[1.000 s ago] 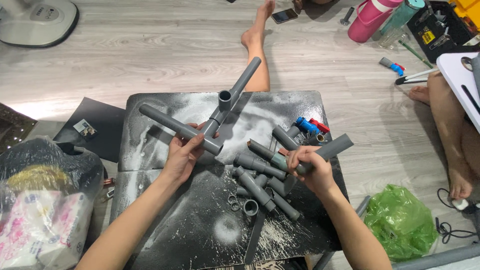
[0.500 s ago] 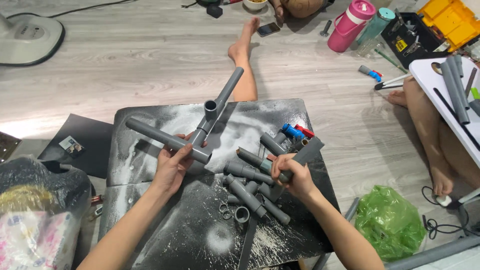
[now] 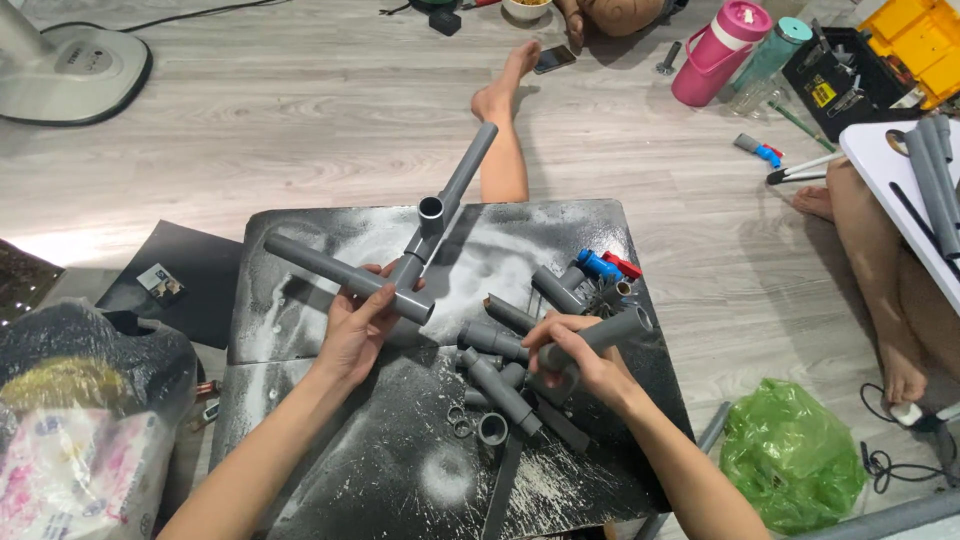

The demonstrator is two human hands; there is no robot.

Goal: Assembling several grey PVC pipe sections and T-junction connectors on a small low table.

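Left hand (image 3: pixel 362 322) fingers curled around grey pipe assembly (image 3: pixel 400 270); right hand (image 3: pixel 575 360) fingers wrapped around short grey pipe (image 3: pixel 600 335), loose pipe pieces (image 3: pixel 500 385) just below fingertips

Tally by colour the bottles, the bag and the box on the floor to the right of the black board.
Pink bottle: 1
Teal bottle: 1
Green plastic bag: 1
Yellow box: 1
Total: 4
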